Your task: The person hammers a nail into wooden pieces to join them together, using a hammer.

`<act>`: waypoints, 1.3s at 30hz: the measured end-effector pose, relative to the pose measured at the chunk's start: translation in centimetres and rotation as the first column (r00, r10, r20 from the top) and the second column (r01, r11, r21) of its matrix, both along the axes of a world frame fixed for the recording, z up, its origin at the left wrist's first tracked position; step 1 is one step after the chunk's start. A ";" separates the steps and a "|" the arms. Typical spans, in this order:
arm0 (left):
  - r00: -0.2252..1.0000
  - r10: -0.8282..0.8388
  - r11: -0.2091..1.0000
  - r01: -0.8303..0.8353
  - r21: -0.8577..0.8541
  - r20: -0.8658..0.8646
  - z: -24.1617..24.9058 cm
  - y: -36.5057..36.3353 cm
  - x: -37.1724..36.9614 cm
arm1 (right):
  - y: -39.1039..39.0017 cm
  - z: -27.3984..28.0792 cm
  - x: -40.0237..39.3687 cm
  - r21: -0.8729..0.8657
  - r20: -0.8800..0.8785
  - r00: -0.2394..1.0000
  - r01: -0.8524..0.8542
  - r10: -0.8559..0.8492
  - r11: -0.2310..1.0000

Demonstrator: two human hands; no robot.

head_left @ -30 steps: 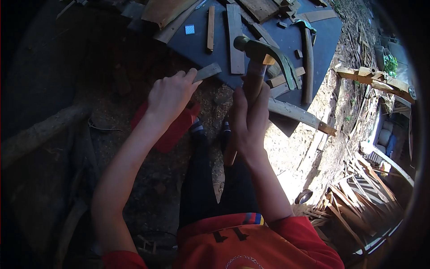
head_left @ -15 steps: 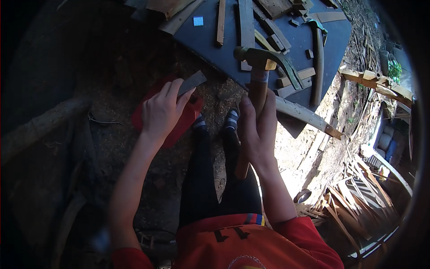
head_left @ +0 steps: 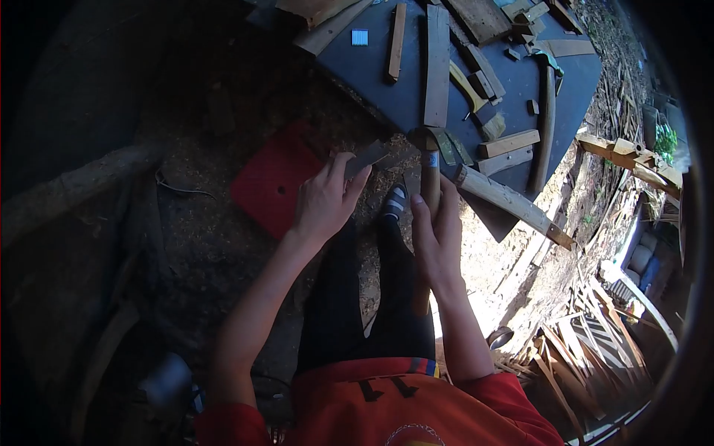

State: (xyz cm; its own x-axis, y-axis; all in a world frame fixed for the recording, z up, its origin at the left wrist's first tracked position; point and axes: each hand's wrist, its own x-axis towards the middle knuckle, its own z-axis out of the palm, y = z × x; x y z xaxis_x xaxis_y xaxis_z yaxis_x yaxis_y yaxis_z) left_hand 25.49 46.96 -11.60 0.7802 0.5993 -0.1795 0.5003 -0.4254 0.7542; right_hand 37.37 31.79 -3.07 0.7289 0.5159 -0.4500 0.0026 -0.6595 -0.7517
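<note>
The right hand [head_left: 439,234] is closing fully around the wooden handle of a hammer [head_left: 429,178], whose head is lying at the near edge of the dark worktop [head_left: 372,82]. The left hand [head_left: 325,201] is pinching a small flat wood piece [head_left: 368,156] just left of the hammer head. A red board [head_left: 271,186] is lying on the ground further left.

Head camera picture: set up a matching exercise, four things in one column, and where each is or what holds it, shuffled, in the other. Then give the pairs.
Things:
1. hammer
2. small flat wood piece
3. red square sheet
4. small blue striped square

Places:
A. on the dark board, near its far edge
B. held in the right hand
C. lying on the sawdust ground
D. pinched in the left hand

Pairs: 1-B, 2-D, 3-C, 4-A
</note>
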 end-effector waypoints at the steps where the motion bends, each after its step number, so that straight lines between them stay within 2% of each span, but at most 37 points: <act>1: 1.000 0.023 1.000 -0.023 -0.016 0.004 -0.3 -0.4 0.0 | -0.4 -0.4 -0.2 0.010 0.020 1.000 -0.002 0.002 1.000; 2: 0.999 0.037 0.998 -0.036 -0.051 0.019 -0.7 -0.6 0.2 | -0.7 -0.6 -0.4 0.021 0.041 0.999 -0.003 0.002 1.000; 5: 0.994 0.092 0.981 -0.081 -0.174 0.054 -1.0 -0.8 0.8 | -1.4 -0.5 -0.8 -0.009 -0.102 0.994 0.048 -0.049 0.999; 7: 0.988 0.140 0.954 -0.117 -0.276 0.068 -0.1 -0.8 1.7 | -2.0 -0.6 -1.0 -0.021 -0.062 0.998 0.024 -0.025 0.999; 10: 0.965 0.215 0.941 -0.164 -0.296 0.147 0.1 -0.8 3.0 | -2.6 -0.9 -1.3 -0.009 0.001 1.000 -0.007 0.007 1.000; 14: 0.950 0.182 0.960 -0.116 -0.254 0.255 0.2 -1.0 5.1 | -3.1 -1.7 -1.6 0.024 0.047 0.998 -0.032 0.030 0.999; 16: 0.941 0.169 0.964 -0.095 -0.249 0.294 0.0 -1.3 6.1 | -3.0 -1.4 -1.5 -0.010 -0.010 1.000 -0.023 0.023 1.000; 19: 0.953 0.193 0.956 -0.130 -0.261 0.235 -0.2 -1.6 6.7 | -3.1 -1.4 -1.6 -0.021 -0.024 1.000 -0.021 0.020 1.000; 22: 0.937 0.206 0.966 -0.148 -0.211 0.283 -0.5 -1.9 6.5 | -3.3 -1.7 -1.5 -0.012 -0.010 0.999 -0.030 0.030 0.999; 25: 0.958 0.160 0.986 -0.145 -0.083 0.236 -0.3 -1.7 5.9 | -3.7 -1.8 -1.4 -0.026 -0.034 0.999 -0.030 0.029 0.999; 28: 0.959 0.168 0.980 -0.138 -0.142 0.227 0.5 -1.4 5.6 | -4.0 -2.1 -1.4 -0.022 -0.023 0.999 -0.046 0.046 0.999; 31: 0.915 0.158 0.984 -0.179 0.024 0.372 0.1 -1.3 6.6 | -4.3 -1.8 -1.2 -0.030 -0.019 0.998 -0.063 0.062 0.998; 34: 0.948 0.173 0.984 -0.176 -0.012 0.266 0.2 -1.3 7.1 | -4.6 -1.8 -1.1 -0.023 -0.032 0.997 -0.078 0.077 0.997; 37: 0.958 0.158 0.982 -0.177 0.060 0.240 -0.2 -0.7 8.0 | -4.6 -1.6 -1.0 -0.005 -0.023 0.996 -0.088 0.088 0.996; 39: 0.942 0.157 0.978 -0.190 0.088 0.296 -0.4 -0.5 8.8 | -4.7 -1.5 -0.9 0.009 -0.007 0.996 -0.091 0.091 0.996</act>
